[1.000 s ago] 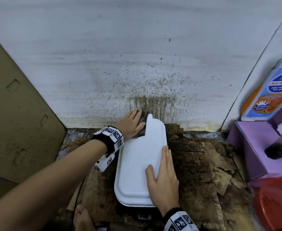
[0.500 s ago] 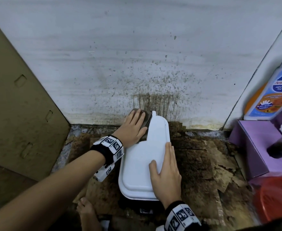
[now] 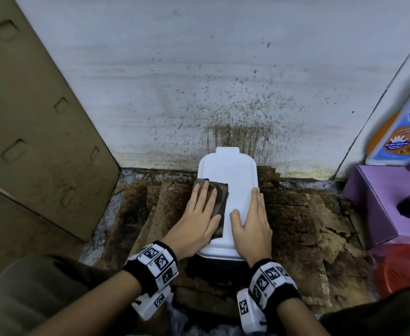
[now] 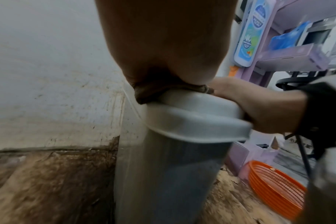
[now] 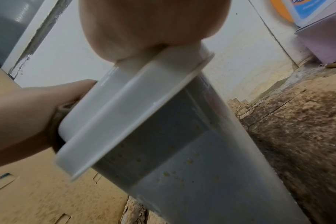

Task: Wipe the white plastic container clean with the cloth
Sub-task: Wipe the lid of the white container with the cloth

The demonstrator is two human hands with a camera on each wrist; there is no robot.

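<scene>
The left hand (image 3: 196,214) is lying flat with fingers straight, pressing the dark cloth (image 3: 217,197) onto the left half of the white lid (image 3: 237,180) of the white plastic container (image 4: 163,174). The right hand (image 3: 253,221) is also resting flat, fingers extended and together, along the lid's right edge; neither hand is curling around anything. The two hands are sitting side by side, close but apart, thumbs pointing toward each other. The head view is showing only the lid from above. The left wrist view is revealing the container's tall greyish body standing on the stained floor (image 4: 48,181), with the cloth bunching over the lid's rim. The right wrist view is showing brown specks on the container's side wall. The container is standing at 12 o'clock from the person, against the spattered wall (image 3: 199,69), directly under both palms. An orange basket (image 4: 274,191) is lying at 4 o'clock and a purple shelf (image 3: 381,202) at 3 o'clock.
</scene>
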